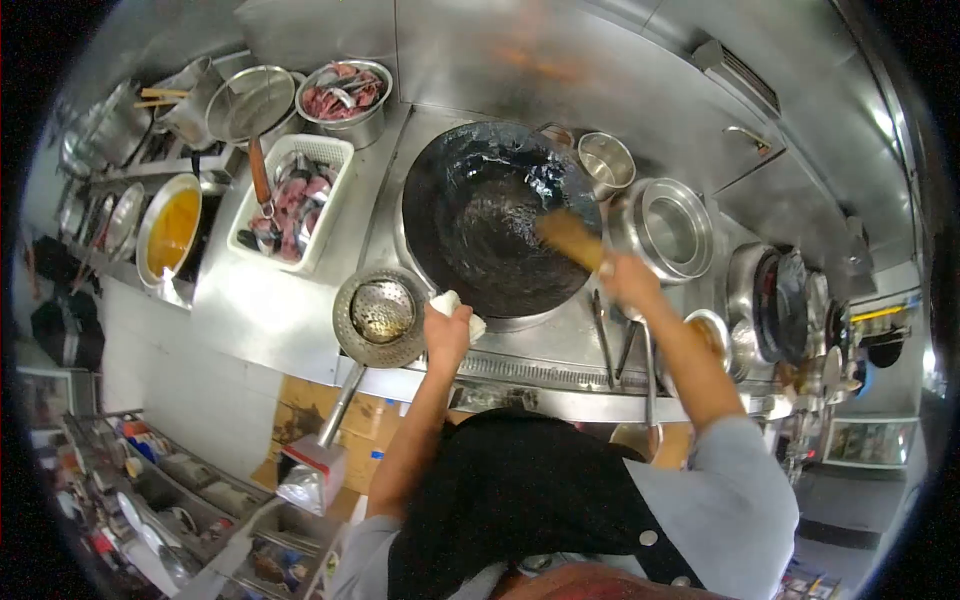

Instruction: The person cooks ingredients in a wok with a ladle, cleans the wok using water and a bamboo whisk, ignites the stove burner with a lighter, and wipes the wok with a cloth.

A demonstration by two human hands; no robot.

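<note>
A large black wok (475, 225) sits on the stove, its inside wet and shiny. My left hand (446, 332) is closed around a folded white cloth (446, 301) at the wok's near left rim. In my right hand (630, 280) is a bamboo wok brush (573, 240), slightly blurred, its bristle end over the right inner side of the wok. Whether the bristles touch the metal I cannot tell. Just left of my left hand lies a perforated strainer ladle (352, 345), a smaller perforated scoop (382, 312) resting in it.
A white basket (330, 222) of cut fish and a metal pot (365, 128) of fish pieces stand at the left. Beyond are a wooden-handled sieve (250, 100) and a bowl of orange liquid (172, 232). Steel pots (672, 230) line the right side. Tongs (604, 340) lie near the front edge.
</note>
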